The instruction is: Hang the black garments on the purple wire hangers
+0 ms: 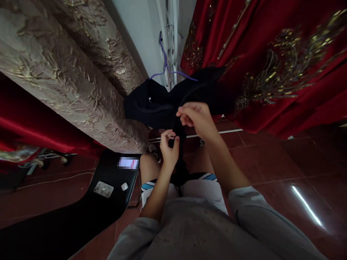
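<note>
A dark garment (154, 103) hangs in front of me, its upper part on a purple hanger (165, 61). My right hand (196, 117) is closed in a pinch on the garment's upper edge. My left hand (169, 148) is lower, fingers curled and pinched on a hanging strip of the same dark cloth, which drops down between my knees (148, 164). I am seated, with white shorts and grey sleeves in view.
A gold embossed curtain (65, 72) hangs at left, red embroidered fabric (271, 61) at right and far left. A black chair (89, 206) with small items on its seat stands to my left. The floor is glossy red tile (284, 169).
</note>
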{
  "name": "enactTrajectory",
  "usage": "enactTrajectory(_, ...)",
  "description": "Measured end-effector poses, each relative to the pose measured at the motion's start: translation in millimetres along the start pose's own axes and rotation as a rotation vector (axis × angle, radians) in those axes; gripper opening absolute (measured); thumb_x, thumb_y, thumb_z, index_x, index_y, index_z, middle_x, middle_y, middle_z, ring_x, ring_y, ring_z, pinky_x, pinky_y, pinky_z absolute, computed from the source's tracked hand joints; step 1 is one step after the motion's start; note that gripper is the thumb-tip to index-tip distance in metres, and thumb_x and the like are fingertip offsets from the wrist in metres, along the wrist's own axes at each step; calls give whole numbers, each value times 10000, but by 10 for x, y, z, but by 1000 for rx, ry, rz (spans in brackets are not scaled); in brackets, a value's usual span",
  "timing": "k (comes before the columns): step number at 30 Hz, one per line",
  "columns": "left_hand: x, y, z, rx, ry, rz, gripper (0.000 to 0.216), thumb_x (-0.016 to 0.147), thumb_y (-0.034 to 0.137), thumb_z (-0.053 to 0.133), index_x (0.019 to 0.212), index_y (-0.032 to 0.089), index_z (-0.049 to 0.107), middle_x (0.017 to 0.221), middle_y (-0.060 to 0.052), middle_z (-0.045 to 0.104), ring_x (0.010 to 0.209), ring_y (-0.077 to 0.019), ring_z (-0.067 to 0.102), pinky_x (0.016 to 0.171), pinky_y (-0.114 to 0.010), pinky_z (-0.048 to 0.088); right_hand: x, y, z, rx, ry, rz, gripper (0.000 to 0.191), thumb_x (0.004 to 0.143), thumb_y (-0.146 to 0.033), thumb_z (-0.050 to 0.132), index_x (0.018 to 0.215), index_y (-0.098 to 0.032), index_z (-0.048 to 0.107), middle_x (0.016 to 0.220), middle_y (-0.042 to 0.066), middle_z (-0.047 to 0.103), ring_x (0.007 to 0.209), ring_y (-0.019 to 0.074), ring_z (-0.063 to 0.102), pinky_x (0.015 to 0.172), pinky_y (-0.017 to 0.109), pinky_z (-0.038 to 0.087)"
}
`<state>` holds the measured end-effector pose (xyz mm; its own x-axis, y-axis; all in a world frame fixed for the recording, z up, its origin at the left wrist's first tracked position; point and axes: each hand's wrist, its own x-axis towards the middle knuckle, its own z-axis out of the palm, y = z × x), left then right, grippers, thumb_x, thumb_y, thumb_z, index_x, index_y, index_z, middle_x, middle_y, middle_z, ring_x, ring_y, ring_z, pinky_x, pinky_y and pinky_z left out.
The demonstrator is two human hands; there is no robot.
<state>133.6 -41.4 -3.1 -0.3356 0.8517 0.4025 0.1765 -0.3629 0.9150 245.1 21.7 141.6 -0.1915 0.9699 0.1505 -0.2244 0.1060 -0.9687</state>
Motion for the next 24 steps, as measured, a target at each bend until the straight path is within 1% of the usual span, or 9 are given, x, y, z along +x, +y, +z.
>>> enactTrajectory(2, 197, 147, -4, 12, -17, 65, 218, 951, 267, 631, 1156, 220, 576, 1085, -64, 653, 1009, -176, 643, 910, -312, 506, -116, 186, 28, -8, -51, 92, 244, 812, -352, 712, 642, -179, 684, 452, -27, 542, 397, 56, 389, 400, 205, 236)
enactTrajectory(4, 333, 186, -21, 46, -58, 96, 48, 955, 234, 605, 965, 208, 566, 893, -12, 617, 840, -145, 608, 783, -264, 481, -181, 337, 51, -24, -88, 156, 238, 796, -336, 711, 624, -173, 683, 449, -24, 556, 397, 54, 387, 407, 208, 249)
enactTrajectory(6, 369, 107, -36, 81, -109, 96, 147, 954, 207, 589, 833, 205, 505, 754, 25, 526, 713, -123, 528, 684, -245, 425, -149, 381, 54, -37, -96, 179, 230, 794, -315, 713, 625, -161, 686, 465, -10, 584, 396, 52, 393, 409, 211, 260)
enactTrajectory(11, 144, -283, 48, 164, -194, 105, 254, 954, 236, 615, 749, 203, 469, 719, 22, 475, 703, -136, 482, 695, -275, 395, 240, 106, 25, 61, 97, 6, 254, 851, -363, 745, 707, -171, 662, 499, -31, 554, 403, 45, 407, 389, 190, 252)
enactTrajectory(14, 97, -315, 128, 193, -307, 109, 251, 932, 227, 643, 740, 202, 483, 713, 14, 510, 692, -142, 507, 687, -286, 410, 377, -8, 56, 92, 131, -43, 301, 878, -423, 741, 736, -189, 618, 535, -41, 539, 411, 39, 420, 382, 175, 262)
enactTrajectory(17, 322, -70, 119, 157, -431, 148, 158, 885, 262, 733, 919, 202, 590, 868, -26, 639, 788, -158, 608, 746, -297, 479, 329, 6, 82, 82, 106, -30, 315, 891, -439, 721, 735, -196, 596, 537, -45, 529, 399, 37, 402, 378, 179, 258)
enactTrajectory(19, 605, 185, 67, 97, -366, 211, 287, 939, 319, 688, 1188, 223, 584, 1043, -64, 679, 887, -166, 661, 818, -315, 524, 246, 7, 74, 56, 97, -33, 307, 895, -417, 711, 718, -197, 590, 525, -47, 518, 399, 40, 389, 385, 183, 257)
enactTrajectory(21, 921, 438, 12, 115, -219, 315, 340, 1031, 352, 549, 1354, 248, 522, 1122, -76, 680, 938, -164, 675, 876, -326, 533, 176, -33, 56, 26, 94, -53, 303, 899, -394, 702, 701, -199, 581, 517, -50, 501, 410, 44, 383, 402, 188, 265)
enactTrajectory(24, 1270, 727, -27, 229, -156, 482, 239, 1062, 362, 497, 1195, 222, 638, 1070, -68, 704, 935, -170, 676, 857, -309, 528, 151, -84, 28, -20, 97, -101, 319, 891, -403, 713, 691, -210, 556, 532, -54, 481, 446, 56, 391, 439, 200, 286)
